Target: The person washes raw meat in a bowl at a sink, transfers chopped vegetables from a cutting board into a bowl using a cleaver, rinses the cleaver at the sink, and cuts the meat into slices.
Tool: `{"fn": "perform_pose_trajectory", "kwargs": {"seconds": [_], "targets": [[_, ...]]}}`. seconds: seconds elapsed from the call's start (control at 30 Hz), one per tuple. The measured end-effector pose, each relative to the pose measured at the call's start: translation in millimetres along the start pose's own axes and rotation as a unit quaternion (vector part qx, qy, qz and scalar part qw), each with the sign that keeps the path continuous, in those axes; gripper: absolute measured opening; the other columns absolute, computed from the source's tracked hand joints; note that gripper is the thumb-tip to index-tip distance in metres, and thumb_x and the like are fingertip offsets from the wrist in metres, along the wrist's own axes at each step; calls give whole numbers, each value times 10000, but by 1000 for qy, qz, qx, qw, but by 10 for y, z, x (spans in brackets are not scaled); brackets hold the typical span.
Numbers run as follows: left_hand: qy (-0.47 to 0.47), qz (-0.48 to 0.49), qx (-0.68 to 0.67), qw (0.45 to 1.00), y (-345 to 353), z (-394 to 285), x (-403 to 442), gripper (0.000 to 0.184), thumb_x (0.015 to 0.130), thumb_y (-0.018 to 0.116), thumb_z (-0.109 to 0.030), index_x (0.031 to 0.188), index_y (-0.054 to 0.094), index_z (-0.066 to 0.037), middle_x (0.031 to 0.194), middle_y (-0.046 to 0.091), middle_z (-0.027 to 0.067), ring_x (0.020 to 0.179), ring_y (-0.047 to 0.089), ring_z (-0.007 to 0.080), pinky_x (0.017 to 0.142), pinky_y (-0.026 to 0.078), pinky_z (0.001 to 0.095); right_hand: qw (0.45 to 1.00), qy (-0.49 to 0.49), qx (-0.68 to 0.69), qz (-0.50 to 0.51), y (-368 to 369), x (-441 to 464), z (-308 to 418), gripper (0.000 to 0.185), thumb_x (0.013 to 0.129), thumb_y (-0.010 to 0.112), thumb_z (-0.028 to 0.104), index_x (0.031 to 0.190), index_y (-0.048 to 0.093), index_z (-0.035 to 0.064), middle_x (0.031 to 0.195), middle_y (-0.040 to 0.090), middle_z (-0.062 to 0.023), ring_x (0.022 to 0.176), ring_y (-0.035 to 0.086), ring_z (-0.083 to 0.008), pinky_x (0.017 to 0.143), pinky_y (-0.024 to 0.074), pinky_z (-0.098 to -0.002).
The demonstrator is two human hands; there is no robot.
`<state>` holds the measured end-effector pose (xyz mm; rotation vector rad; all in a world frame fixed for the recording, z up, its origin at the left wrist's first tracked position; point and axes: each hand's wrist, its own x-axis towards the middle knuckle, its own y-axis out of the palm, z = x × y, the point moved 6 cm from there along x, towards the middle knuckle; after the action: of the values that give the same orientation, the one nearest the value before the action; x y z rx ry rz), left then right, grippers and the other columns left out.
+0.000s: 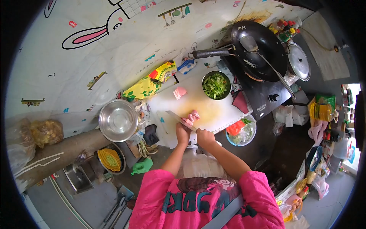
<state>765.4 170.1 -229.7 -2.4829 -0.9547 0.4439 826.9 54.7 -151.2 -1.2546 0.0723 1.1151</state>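
Note:
My right hand is closed round the handle of a knife, whose blade points to the upper left over the white cutting board. Beside the blade, my left hand has its fingers closed against pieces of pink meat. Part of the meat lies beyond the blade. A separate pale pink piece rests farther up the board. To its right stands a steel bowl of chopped greens.
An empty metal bowl stands left of the board. A wok with a spatula sits on the black cooktop at the upper right. Below the board's right corner is a bin holding bags. Yellow packaging lies along the wall.

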Motion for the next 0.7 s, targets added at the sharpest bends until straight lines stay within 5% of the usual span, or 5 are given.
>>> {"fn": "perform_pose_trajectory", "kwargs": {"seconds": [0.1,0.4,0.5,0.7], "targets": [[14,-73,22,997,-154,-231,-47,250,766,601,-202,887,557,12,824,545,232,793,503,408,708,408,452,1000,-6,3,13,40,-53,-85,212,837,430,170,930,549,22,792,626,-220,708,634,-358,628,513,-447],[-55,-21,-107,992,5,89,-43,230,729,622,-114,916,571,9,863,554,211,843,521,388,745,427,428,998,51,13,38,179,-486,-434,201,844,428,176,932,542,36,810,623,-215,758,623,-370,657,504,-446],[28,-70,46,996,-188,-256,-80,243,744,611,-141,927,557,11,884,570,206,833,547,363,726,432,429,1000,28,12,7,149,-272,-233,189,841,431,169,908,546,35,787,622,-216,731,627,-366,632,508,-444],[-19,-16,10,1000,-218,-61,-171,259,707,637,-50,944,544,-3,907,537,183,861,519,353,779,422,403,999,-2,17,-30,48,126,41,205,844,441,189,887,561,29,770,624,-211,710,628,-369,613,510,-444]]}}
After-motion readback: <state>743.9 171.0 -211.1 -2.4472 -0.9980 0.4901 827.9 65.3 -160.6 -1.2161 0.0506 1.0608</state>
